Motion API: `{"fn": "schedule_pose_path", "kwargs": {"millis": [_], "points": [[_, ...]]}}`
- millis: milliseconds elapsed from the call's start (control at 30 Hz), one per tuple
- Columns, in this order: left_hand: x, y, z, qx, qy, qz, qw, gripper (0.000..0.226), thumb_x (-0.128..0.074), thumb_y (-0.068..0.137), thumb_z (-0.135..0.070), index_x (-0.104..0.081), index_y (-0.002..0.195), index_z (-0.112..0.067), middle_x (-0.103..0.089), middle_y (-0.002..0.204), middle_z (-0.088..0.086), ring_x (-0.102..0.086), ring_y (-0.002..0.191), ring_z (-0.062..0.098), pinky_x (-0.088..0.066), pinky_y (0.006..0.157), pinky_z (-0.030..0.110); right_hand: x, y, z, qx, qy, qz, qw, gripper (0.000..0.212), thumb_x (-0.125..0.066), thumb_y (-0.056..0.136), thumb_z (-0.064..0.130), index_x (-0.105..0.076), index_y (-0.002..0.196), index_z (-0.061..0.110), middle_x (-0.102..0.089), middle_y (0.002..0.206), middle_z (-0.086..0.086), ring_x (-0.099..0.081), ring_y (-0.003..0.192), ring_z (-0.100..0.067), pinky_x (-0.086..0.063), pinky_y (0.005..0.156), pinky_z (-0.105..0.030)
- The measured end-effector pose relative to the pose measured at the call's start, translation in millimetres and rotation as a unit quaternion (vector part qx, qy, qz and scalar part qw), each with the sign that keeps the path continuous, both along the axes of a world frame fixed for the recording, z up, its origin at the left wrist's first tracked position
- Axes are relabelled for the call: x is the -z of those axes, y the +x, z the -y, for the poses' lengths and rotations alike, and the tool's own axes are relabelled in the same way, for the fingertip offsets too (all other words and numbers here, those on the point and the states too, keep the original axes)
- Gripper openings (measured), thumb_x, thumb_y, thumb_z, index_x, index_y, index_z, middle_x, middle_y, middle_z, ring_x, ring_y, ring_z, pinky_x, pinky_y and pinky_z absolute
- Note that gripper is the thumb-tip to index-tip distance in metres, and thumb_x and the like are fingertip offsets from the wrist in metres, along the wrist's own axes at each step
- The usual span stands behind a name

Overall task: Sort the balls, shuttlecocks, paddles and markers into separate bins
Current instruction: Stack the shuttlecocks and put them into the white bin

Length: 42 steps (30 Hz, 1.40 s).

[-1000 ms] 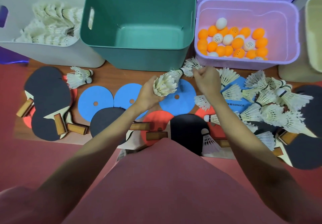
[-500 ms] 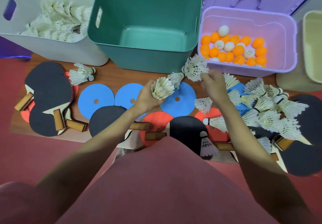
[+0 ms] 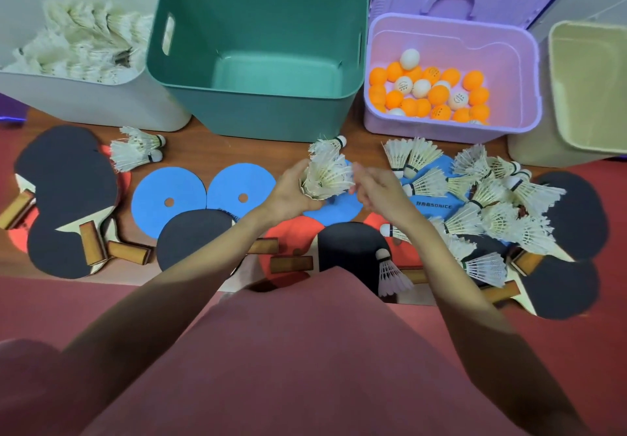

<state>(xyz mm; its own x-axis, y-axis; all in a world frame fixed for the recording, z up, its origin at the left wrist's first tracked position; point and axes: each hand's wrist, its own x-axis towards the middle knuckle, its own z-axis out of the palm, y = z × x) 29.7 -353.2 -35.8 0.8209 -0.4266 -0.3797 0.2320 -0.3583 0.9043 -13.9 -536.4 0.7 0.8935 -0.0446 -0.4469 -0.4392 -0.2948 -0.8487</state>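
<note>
Here the left hand [image 3: 291,195] has its grip clamped on a nested stack of shuttlecocks [image 3: 325,172], mid-bench.

The stack's long axis tilts up and away, cork tip towards the bench's far edge, feather skirts down in the palm. The right hand [image 3: 376,191], fingers loosely apart and holding nothing, sits just beside the stack's right flank. The white bin [image 3: 101,103], already holding shuttlecocks, stands at the far left corner, so the left hand is likely the nearer carrier; loose shuttlecocks [image 3: 488,198] crowd the right end.
</note>
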Motion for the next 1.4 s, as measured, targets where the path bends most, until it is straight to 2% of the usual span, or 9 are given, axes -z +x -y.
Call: {"fn": "schedule_pose_path", "kwargs": {"millis": [133, 233, 367, 533, 700, 867, 1133, 1267, 1400], "points": [[-2, -1, -4, -0.023, -0.003, 0.002, 1.0, 0.049, -0.071, 0.065, 0.015, -0.054, 0.101, -0.012, -0.056, 0.075, -0.004, -0.049, 0.061, 0.0, -0.042, 0.057, 0.017, 21, -5, 31, 0.096, -0.151, 0.016, 0.984, 0.039, -0.043, 0.098, 0.024, -0.055, 0.069, 0.001, -0.047, 0.056, -0.012, -0.046, 0.051, -0.019, -0.035, 0.054, -0.026], [-6, -2, -9, -0.027, -0.011, 0.002, 1.0, 0.047, -0.071, 0.065, 0.015, -0.054, 0.101, -0.011, -0.057, 0.076, -0.001, -0.05, 0.064, 0.005, -0.043, 0.058, 0.02, 35, -15, 48, 0.041, -0.315, -0.052, 0.947, 0.039, -0.056, 0.088, 0.038, -0.049, 0.069, 0.005, -0.05, 0.063, -0.006, -0.048, 0.06, -0.024, -0.036, 0.056, -0.032], [-14, -3, -13, -0.029, -0.031, 0.009, 0.999, 0.052, -0.073, 0.066, 0.014, -0.053, 0.104, -0.015, -0.061, 0.084, -0.001, -0.054, 0.071, 0.003, -0.046, 0.062, 0.017, 46, -24, 45, -0.053, -0.374, -0.166, 0.911, 0.048, -0.064, 0.078, 0.055, -0.044, 0.074, 0.011, -0.046, 0.07, -0.001, -0.047, 0.069, -0.024, -0.033, 0.057, -0.029], [-9, -2, -19, -0.031, -0.019, 0.02, 0.999, 0.059, -0.077, 0.064, 0.008, -0.052, 0.111, -0.016, -0.062, 0.096, 0.0, -0.057, 0.084, 0.011, -0.052, 0.073, 0.032, 54, -30, 42, -0.026, -0.413, -0.124, 0.902, 0.019, -0.047, 0.093, 0.023, -0.047, 0.083, 0.006, -0.055, 0.089, -0.014, -0.056, 0.09, -0.033, -0.034, 0.065, -0.033], [-5, -2, -21, -0.021, -0.002, 0.034, 0.999, 0.06, -0.076, 0.061, -0.005, -0.05, 0.113, -0.017, -0.061, 0.099, -0.001, -0.057, 0.087, 0.009, -0.051, 0.075, 0.03, 18, -21, 32, 0.075, -0.278, 0.053, 0.956, 0.041, -0.046, 0.095, 0.016, -0.03, 0.057, 0.016, -0.031, 0.054, 0.0, -0.032, 0.05, -0.014, -0.022, 0.05, -0.03], [-2, -2, -17, -0.008, 0.01, 0.04, 0.999, 0.059, -0.081, 0.065, -0.002, -0.049, 0.112, -0.019, -0.061, 0.097, -0.006, -0.056, 0.08, -0.007, -0.047, 0.072, 0.015, -34, -7, 17, 0.166, 0.007, 0.129, 0.978, 0.044, -0.047, 0.096, 0.013, -0.029, 0.057, 0.018, -0.03, 0.046, 0.01, -0.03, 0.046, -0.01, -0.025, 0.044, -0.019], [-6, -3, -6, 0.05, 0.04, 0.097, 0.993, 0.043, -0.078, 0.064, -0.009, -0.049, 0.091, -0.026, -0.058, 0.075, -0.013, -0.051, 0.066, 0.004, -0.042, 0.061, 0.024, -19, 2, -7, -0.039, -0.141, 0.11, 0.983, 0.047, -0.049, 0.095, 0.015, -0.025, 0.054, 0.02, -0.024, 0.051, 0.006, -0.027, 0.044, -0.005, -0.019, 0.05, -0.026], [-3, -3, -5, 0.043, 0.098, 0.176, 0.978, 0.04, -0.075, 0.056, -0.03, -0.049, 0.085, -0.028, -0.059, 0.075, -0.012, -0.056, 0.077, 0.025, -0.045, 0.067, 0.037, -18, 2, -7, -0.056, -0.153, 0.114, 0.98, 0.05, -0.051, 0.095, 0.019, -0.024, 0.054, 0.021, -0.022, 0.05, 0.007, -0.024, 0.045, -0.006, -0.018, 0.05, -0.026], [-4, -5, -5, 0.003, 0.048, 0.122, 0.991, 0.042, -0.077, 0.061, -0.011, -0.053, 0.09, -0.032, -0.063, 0.078, -0.012, -0.058, 0.073, 0.017, -0.048, 0.068, 0.035, -23, 4, -1, -0.069, -0.111, 0.077, 0.989, 0.051, -0.043, 0.1, 0.031, -0.031, 0.053, 0.018, -0.03, 0.05, 0.003, -0.029, 0.044, -0.004, -0.028, 0.051, -0.024]]}}
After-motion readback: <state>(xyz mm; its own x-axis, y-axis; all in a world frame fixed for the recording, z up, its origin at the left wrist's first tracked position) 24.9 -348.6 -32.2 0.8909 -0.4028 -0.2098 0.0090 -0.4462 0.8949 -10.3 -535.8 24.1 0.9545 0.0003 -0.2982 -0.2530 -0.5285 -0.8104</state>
